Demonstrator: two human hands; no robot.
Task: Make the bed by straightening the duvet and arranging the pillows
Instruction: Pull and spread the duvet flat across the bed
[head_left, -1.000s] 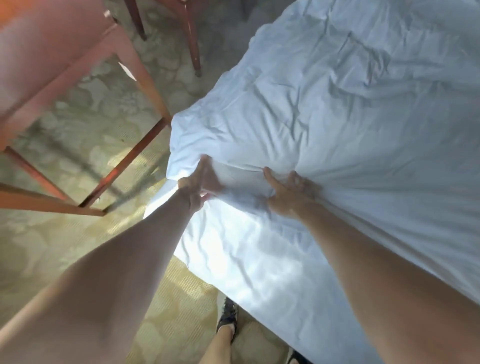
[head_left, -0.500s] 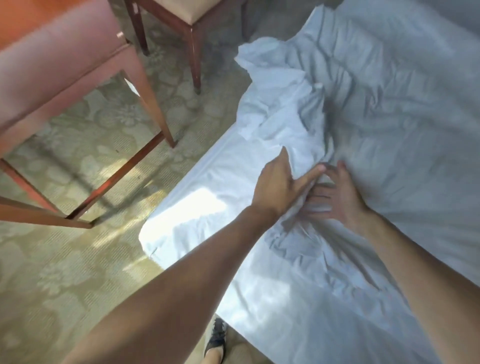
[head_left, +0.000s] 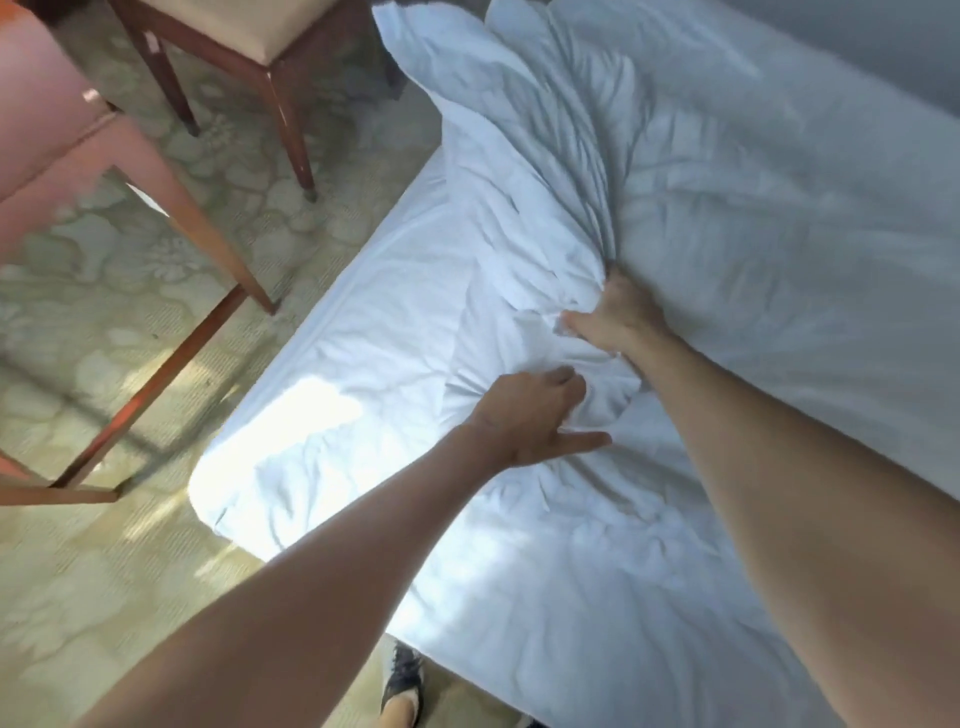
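Hands — two of them — worked at the middle of the frame on one white duvet (head_left: 701, 208), which lay rumpled across the right and upper centre, its edge folded back from one bare white sheet (head_left: 374, 364) at centre left. The right hand (head_left: 618, 317) had its fingers curled into a gathered bunch of duvet, gripping it. The left hand (head_left: 530, 415), just below, pinched a fold of the cloth with curled fingers, one finger pointing straight to the right. Two wooden chairs showed — one (head_left: 67, 171) at left, one (head_left: 249, 47) at upper left — on patterned carpet (head_left: 78, 571). One dark shoe (head_left: 405, 675) stood at the bottom edge.
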